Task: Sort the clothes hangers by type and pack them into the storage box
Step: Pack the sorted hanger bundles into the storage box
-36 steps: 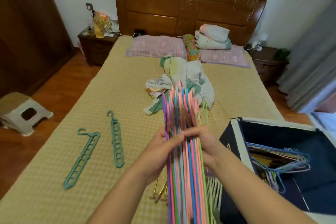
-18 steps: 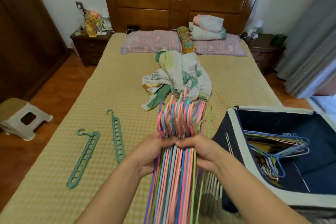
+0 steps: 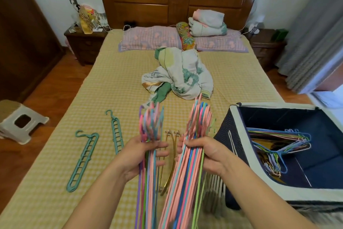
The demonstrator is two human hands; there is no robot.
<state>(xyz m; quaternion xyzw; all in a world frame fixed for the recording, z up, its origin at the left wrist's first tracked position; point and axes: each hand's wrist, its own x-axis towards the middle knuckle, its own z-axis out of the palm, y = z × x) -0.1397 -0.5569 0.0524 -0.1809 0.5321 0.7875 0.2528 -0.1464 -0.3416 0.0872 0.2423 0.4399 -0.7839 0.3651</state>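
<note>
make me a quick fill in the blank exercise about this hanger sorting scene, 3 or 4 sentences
1. The left hand and the right hand each hold a separate ____ of thin coloured hangers.
2. The two teal multi-hole hangers lie on the ____.
3. The gold hangers lie on the bed between the two ____.
4. The navy storage box already holds some ____.

Missing words: bundle; bed; hands; hangers
</note>
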